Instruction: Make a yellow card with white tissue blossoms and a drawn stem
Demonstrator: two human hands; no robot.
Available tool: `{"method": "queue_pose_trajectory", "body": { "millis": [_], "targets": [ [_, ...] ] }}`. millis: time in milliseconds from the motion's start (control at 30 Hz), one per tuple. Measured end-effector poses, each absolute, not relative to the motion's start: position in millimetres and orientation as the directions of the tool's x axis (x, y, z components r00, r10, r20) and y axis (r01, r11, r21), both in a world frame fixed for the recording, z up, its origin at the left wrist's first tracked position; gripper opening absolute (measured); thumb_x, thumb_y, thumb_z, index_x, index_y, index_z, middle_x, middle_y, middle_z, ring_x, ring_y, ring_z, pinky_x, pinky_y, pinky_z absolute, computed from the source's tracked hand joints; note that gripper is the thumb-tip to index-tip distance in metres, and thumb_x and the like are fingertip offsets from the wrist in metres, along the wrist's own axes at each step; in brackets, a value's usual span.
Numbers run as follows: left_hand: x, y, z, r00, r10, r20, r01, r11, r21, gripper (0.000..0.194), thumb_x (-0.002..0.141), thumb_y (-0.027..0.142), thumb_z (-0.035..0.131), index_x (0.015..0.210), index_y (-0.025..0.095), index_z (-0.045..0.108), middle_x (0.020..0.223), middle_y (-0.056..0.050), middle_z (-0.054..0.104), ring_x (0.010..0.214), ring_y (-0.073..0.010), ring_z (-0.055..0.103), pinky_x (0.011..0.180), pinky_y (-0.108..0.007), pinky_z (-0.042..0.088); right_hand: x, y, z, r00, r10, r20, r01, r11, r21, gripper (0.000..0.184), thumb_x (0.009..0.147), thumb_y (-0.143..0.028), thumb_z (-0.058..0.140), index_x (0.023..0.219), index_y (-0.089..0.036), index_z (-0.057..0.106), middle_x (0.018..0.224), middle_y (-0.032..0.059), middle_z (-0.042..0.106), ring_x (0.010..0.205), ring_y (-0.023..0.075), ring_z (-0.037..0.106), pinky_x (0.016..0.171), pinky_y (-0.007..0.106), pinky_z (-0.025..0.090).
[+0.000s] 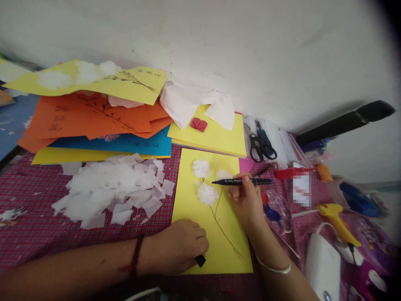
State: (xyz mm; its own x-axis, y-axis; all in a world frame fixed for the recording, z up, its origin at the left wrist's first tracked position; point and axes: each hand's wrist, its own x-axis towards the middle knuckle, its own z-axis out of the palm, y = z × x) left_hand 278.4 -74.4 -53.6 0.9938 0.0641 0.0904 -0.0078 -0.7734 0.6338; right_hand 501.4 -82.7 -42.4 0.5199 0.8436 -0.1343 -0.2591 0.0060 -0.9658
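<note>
1. Hard-to-see stuff first: our left hand [181, 244] covers the lower-left edge of the yellow sheet [188, 209], and only a black stub [200, 261] pokes out of it. Maybe a cap, we can't say.
2. Our right hand [249, 200] and the marker [228, 182] partly block one white flower [223, 174]. Both forearms run out of frame, and a blurred patch [301, 190] over on the right is unreadable.
3. Fingers: the right ones pinch the marker, thumb on top, blue tip pointing left. Can't tell if that tip touches anything. The left ones curl around the stub.
4. The sheet lies on our plaid-covered desk [34, 188], just right of a heap of white scraps [109, 184].
5. Looks: bright yellow, fluffy white blooms [206, 194] up top, thin brown forked stem [224, 230] slanting down to the lower right.
</note>
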Motion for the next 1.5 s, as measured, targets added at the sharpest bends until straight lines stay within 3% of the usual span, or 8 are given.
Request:
{"method": "queue_pose_trajectory", "body": {
  "millis": [133, 233, 367, 500, 833, 1067, 1367, 1500],
  "targets": [
    [277, -75, -55, 0.995, 0.088, 0.055, 0.029, -0.741, 0.671, 0.012, 0.082, 0.011, 0.058, 0.081, 0.02, 0.05, 0.081, -0.001, 0.062, 0.072, -0.0173, 0.053, 0.062, -0.032, 0.037, 508, -97, -24, 0.56, 0.826, -0.073, -0.092, -0.025, -0.995, 0.015, 0.083, -0.037, 0.064, 0.082, -0.023, 0.059, 0.044, -0.0073, 0.047, 0.039, 0.0094, 0.042, 0.04, 0.022, 0.03],
    [277, -76, -60, 0.988, 0.121, 0.095, 0.026, -0.741, 0.671, 0.015, 0.081, 0.007, 0.055, 0.08, 0.021, 0.048, 0.079, 0.0, 0.061, 0.072, -0.0172, 0.052, 0.062, -0.032, 0.032, 528, -117, -7, 0.625, 0.781, -0.004, 0.049, -0.044, -0.998, 0.011, 0.08, -0.03, 0.066, 0.086, -0.024, 0.058, 0.052, -0.0068, 0.054, 0.042, 0.0097, 0.048, 0.041, 0.022, 0.035],
    [277, -76, -64, 0.983, 0.131, 0.129, 0.01, -0.737, 0.676, 0.015, 0.087, 0.009, 0.048, 0.079, 0.021, 0.048, 0.076, -0.001, 0.059, 0.071, -0.0173, 0.051, 0.062, -0.032, 0.03, 572, -159, 11, 0.824, 0.539, 0.177, 0.247, -0.06, -0.967, 0.012, 0.079, -0.029, 0.067, 0.084, -0.022, 0.058, 0.056, -0.0052, 0.058, 0.046, 0.0102, 0.052, 0.045, 0.022, 0.041],
    [278, -75, -62, 0.979, 0.131, 0.155, -0.002, -0.757, 0.653, 0.018, 0.088, 0.009, 0.045, 0.074, 0.02, 0.045, 0.071, -0.001, 0.057, 0.067, -0.017, 0.049, 0.06, -0.031, 0.029, 599, -201, 8, 0.889, 0.381, 0.254, 0.348, -0.202, -0.915, 0.014, 0.079, -0.03, 0.067, 0.078, -0.02, 0.059, 0.055, -0.0045, 0.057, 0.046, 0.01, 0.051, 0.046, 0.023, 0.042],
    [279, -73, -58, 0.969, 0.118, 0.217, -0.037, -0.798, 0.601, 0.021, 0.089, 0.009, 0.042, 0.072, 0.019, 0.044, 0.068, -0.001, 0.054, 0.063, -0.0157, 0.048, 0.059, -0.029, 0.028, 585, -234, -24, 0.927, 0.364, 0.089, 0.217, -0.33, -0.919, 0.018, 0.077, -0.034, 0.069, 0.078, -0.02, 0.057, 0.054, -0.0032, 0.058, 0.046, 0.0125, 0.052, 0.042, 0.024, 0.039],
    [277, -74, -58, 0.965, 0.123, 0.23, -0.038, -0.807, 0.59, 0.022, 0.089, 0.007, 0.044, 0.072, 0.02, 0.043, 0.067, 0.0, 0.053, 0.062, -0.0154, 0.046, 0.059, -0.029, 0.027, 591, -240, -37, 0.913, 0.388, 0.125, 0.284, -0.386, -0.878, 0.023, 0.077, -0.041, 0.069, 0.081, -0.021, 0.06, 0.059, -0.0017, 0.06, 0.051, 0.0153, 0.055, 0.048, 0.028, 0.045],
    [279, -75, -61, 0.964, 0.137, 0.229, -0.032, -0.793, 0.608, 0.021, 0.089, 0.006, 0.044, 0.073, 0.02, 0.044, 0.069, 0.0, 0.054, 0.064, -0.0161, 0.047, 0.06, -0.03, 0.028, 590, -224, -37, 0.863, 0.478, 0.161, 0.364, -0.369, -0.855, 0.02, 0.08, -0.039, 0.068, 0.083, -0.021, 0.061, 0.065, -0.0019, 0.059, 0.056, 0.0148, 0.054, 0.052, 0.027, 0.042],
    [279, -75, -61, 0.963, 0.135, 0.234, -0.04, -0.786, 0.616, 0.021, 0.089, 0.007, 0.044, 0.073, 0.02, 0.043, 0.069, 0.0, 0.054, 0.064, -0.016, 0.046, 0.06, -0.03, 0.027, 588, -227, -33, 0.882, 0.44, 0.17, 0.343, -0.349, -0.872, 0.02, 0.081, -0.039, 0.068, 0.082, -0.021, 0.059, 0.061, -0.0037, 0.056, 0.052, 0.0135, 0.051, 0.048, 0.026, 0.04]
  ]
}}
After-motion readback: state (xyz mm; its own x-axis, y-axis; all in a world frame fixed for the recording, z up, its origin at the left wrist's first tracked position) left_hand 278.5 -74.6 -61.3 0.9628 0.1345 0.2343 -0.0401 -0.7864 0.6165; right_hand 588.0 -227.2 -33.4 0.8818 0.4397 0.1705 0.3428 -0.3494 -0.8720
